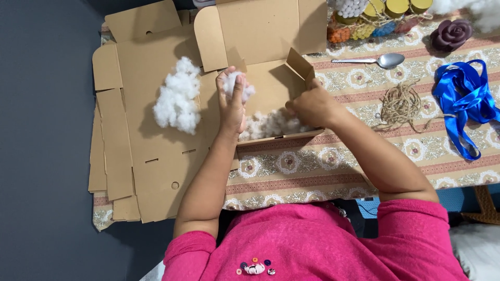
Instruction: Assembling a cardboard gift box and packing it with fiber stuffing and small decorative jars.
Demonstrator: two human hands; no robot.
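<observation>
The person's left hand [232,101] was closed around a tuft of white stuffing [233,82], fingers curled over it and thumb pressed in, held just above the open cardboard box [271,86]. The right hand [311,106] reached down into the same box, its fingers buried in the layer of white fibre filling [268,125] on the box floor; whether they were pinching any of it could not be told, since the fingertips were hidden in the fluff. The box sat on a patterned tablecloth [312,166], its lid [260,26] folded back and upright flaps at its far right corner.

To the left of the box lay flat cardboard sheets [140,156], unfolded and stacked, with a loose heap of white stuffing [178,99] resting on top, just beside the left hand but apart from it.

To the right, on the cloth, a metal spoon [383,60] lay near the top, a coil of jute twine [400,104] sat below it, and a tangle of blue satin ribbon [463,99] lay further right. A dark purple rose-shaped object [451,34] stood near the far edge, next to gold-lidded jars [396,7] and small coloured pom-poms [359,32]. The person wore a pink top [323,244]
</observation>
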